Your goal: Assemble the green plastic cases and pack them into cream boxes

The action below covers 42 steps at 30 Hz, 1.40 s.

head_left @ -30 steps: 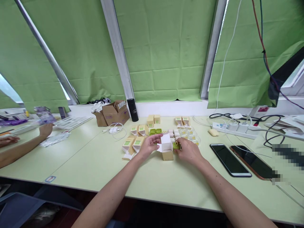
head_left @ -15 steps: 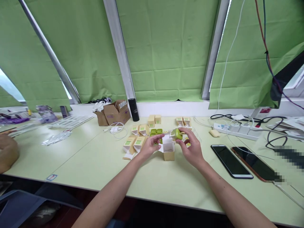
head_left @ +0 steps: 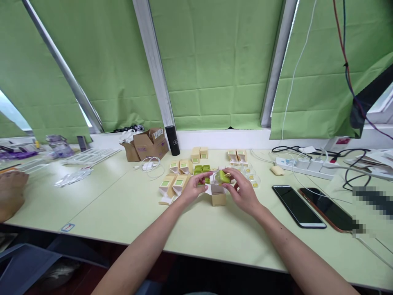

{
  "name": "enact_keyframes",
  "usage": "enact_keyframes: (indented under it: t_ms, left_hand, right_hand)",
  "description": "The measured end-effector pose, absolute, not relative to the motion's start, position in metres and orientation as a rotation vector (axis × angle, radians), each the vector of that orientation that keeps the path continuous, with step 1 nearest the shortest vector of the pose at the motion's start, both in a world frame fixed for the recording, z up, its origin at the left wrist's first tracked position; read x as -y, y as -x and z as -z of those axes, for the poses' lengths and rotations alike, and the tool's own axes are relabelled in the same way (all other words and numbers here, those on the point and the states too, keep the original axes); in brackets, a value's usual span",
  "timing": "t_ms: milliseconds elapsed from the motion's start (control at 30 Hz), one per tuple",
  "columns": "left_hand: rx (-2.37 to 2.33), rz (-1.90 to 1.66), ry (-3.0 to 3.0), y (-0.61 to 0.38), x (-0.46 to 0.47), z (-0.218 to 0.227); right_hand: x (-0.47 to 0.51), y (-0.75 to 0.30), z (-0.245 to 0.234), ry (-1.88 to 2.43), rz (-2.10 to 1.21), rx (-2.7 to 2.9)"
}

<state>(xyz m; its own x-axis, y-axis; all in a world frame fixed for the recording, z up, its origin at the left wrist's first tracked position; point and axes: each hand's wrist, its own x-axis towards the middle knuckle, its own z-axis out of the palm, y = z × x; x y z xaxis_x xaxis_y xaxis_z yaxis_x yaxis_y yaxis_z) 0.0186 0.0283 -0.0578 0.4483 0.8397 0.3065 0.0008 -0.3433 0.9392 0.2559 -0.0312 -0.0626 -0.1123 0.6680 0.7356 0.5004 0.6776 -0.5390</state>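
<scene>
My right hand (head_left: 243,190) grips a small clear container with a green lid (head_left: 223,177) and a pale cord loop, tilted over an open small cardboard box (head_left: 219,200). That box stands upright on the table with its white inner flaps raised. At its left side, my left hand (head_left: 193,189) has thumb and fingers closed on a flap. Just behind the box sit several green lidded pieces (head_left: 202,168), partly hidden by my left fingers. To the left stand several matching boxes with green labels (head_left: 181,184), their flaps open.
Clear domed pieces (head_left: 252,177) and two boxes (head_left: 237,156) lie beyond my right hand. Two phones (head_left: 298,206) and a power strip (head_left: 303,166) with cables lie right. A brown carton (head_left: 150,146) and black bottle (head_left: 172,140) stand behind. Another person's hand (head_left: 12,194) is far left.
My right hand has moved slightly left and down, bringing the green-lidded container closer over the open box. My left hand stays at the flap. The other person's hand has shifted.
</scene>
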Motion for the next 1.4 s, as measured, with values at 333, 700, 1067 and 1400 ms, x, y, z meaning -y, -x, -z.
enact_keyframes:
  t_ms: [333, 700, 1067, 1400]
  left_hand:
    - [-0.743, -1.053, -1.729, -0.018, -0.029, 0.061]
    - [-0.76, -1.04, -1.741, -0.018, -0.026, 0.058]
    - [-0.746, -1.048, -1.736, -0.018, -0.026, 0.059]
    - [-0.762, -1.056, -1.769, -0.018, -0.027, 0.061]
  right_hand:
    - [0.033, -0.26, 0.061, 1.011, -0.092, 1.896]
    - [0.04, -0.255, 0.059, 1.004, -0.041, 1.973]
    - [0.041, -0.253, 0.061, 1.073, -0.035, 2.027]
    - [0.039, -0.252, 0.065, 1.03, -0.044, 2.048]
